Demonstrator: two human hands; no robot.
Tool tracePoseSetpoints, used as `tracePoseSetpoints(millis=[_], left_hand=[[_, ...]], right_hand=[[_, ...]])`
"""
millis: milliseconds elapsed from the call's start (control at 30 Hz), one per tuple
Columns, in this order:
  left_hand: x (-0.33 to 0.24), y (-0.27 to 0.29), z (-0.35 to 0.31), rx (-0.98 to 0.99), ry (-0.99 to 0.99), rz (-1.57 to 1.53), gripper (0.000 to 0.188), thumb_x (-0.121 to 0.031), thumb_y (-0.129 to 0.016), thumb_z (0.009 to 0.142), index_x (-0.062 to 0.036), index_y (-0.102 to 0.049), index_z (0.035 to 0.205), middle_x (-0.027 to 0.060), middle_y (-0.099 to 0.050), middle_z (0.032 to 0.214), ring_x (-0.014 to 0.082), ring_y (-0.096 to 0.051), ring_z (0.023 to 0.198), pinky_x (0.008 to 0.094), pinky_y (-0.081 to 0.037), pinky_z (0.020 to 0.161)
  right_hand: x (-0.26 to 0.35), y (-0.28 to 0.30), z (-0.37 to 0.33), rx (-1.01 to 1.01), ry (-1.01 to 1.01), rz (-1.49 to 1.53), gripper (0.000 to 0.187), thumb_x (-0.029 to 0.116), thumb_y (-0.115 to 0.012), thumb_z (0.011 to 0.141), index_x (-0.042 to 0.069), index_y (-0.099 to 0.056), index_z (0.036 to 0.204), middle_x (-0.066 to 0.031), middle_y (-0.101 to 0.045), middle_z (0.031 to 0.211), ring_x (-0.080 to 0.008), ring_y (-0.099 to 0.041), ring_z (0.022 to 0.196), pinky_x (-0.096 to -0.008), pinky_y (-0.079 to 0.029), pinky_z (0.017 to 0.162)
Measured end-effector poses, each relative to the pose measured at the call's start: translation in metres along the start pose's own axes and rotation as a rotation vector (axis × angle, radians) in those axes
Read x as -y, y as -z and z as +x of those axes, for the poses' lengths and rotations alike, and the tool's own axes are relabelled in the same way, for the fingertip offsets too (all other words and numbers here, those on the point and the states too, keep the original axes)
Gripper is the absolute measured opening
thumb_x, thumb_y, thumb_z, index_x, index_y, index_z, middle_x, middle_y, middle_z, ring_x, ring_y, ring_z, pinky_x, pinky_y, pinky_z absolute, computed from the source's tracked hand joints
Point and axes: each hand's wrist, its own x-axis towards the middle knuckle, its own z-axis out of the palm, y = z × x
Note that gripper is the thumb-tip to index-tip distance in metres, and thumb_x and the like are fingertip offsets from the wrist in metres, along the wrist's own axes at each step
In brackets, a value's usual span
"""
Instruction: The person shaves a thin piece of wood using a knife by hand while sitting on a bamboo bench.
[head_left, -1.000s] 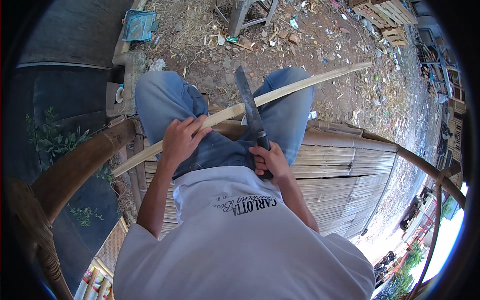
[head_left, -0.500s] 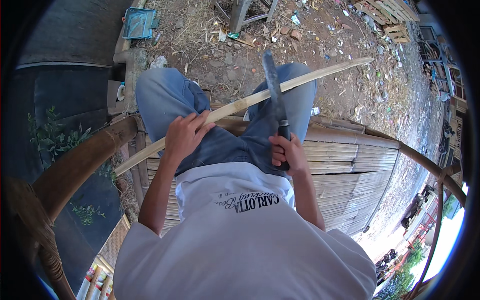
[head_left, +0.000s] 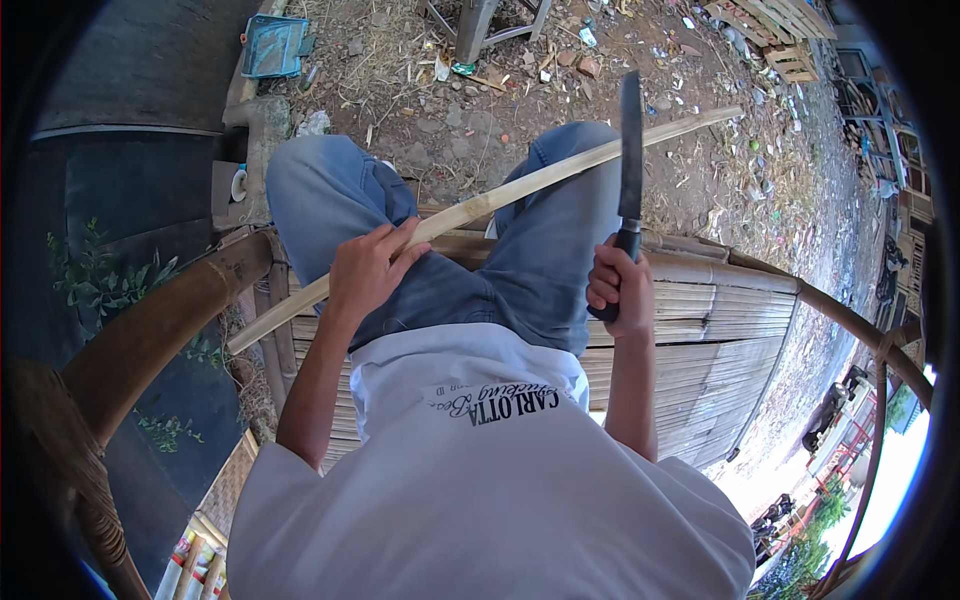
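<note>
Left hand (head_left: 368,272) grips long pale bamboo strip (head_left: 560,172) across jeans-clad lap; right hand (head_left: 620,285) clenches black-handled dark machete (head_left: 630,150), blade raised.

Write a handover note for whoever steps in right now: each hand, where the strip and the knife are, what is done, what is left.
Left hand: grips the bamboo strip, which lies slanted across both thighs.
Right hand: holds the knife by its black handle, blade raised, pointing away from the body; whether it touches the strip cannot be told.
Done: strip steadied on the lap.
Left: probably the cutting itself; no fresh cut shows on the strip.
</note>
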Motion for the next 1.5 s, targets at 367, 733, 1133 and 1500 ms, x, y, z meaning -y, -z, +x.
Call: tracePoseSetpoints(millis=[367,733,1133,1500], left_hand=[[-0.002,-0.003,-0.004,0.034,0.017,-0.037,0.038,-0.039,-0.063,0.089,-0.0096,-0.067,0.113,0.0084,-0.062,0.072,0.0279,-0.062,0.061,0.0382,-0.049,0.055],[-0.004,-0.006,-0.004,0.028,-0.003,-0.048,0.038,-0.04,-0.062,0.09,-0.0104,-0.067,0.113,0.0082,-0.061,0.072,0.0284,-0.062,0.06,0.0391,-0.049,0.054],[-0.005,-0.009,0.005,0.0,-0.056,-0.018,0.037,-0.04,-0.062,0.089,-0.0111,-0.067,0.113,0.0075,-0.06,0.069,0.0282,-0.061,0.058,0.0388,-0.048,0.054],[-0.017,0.015,-0.008,-0.045,-0.022,0.068,0.039,-0.039,-0.066,0.086,-0.0065,-0.067,0.108,0.0067,-0.061,0.076,0.0264,-0.061,0.066,0.0384,-0.046,0.06]], right_hand=[[-0.034,-0.017,-0.004,0.04,-0.256,-0.108,0.019,0.003,-0.06,0.087,0.01,-0.044,0.08,0.0046,-0.033,0.055,-0.0065,-0.034,0.04,-0.0262,-0.03,0.038],[-0.069,-0.027,-0.006,0.112,-0.405,-0.226,0.021,0.0,-0.062,0.085,0.009,-0.044,0.081,0.0048,-0.032,0.056,-0.0062,-0.031,0.041,-0.0249,-0.028,0.038],[-0.066,-0.029,-0.009,0.016,-0.164,-0.085,0.02,0.001,-0.058,0.087,0.01,-0.042,0.081,0.0047,-0.034,0.056,-0.0057,-0.032,0.042,-0.025,-0.03,0.039],[-0.065,-0.023,-0.011,0.119,-0.354,-0.226,0.019,0.002,-0.06,0.088,0.01,-0.043,0.082,0.0043,-0.036,0.057,-0.0055,-0.033,0.041,-0.025,-0.03,0.038]])
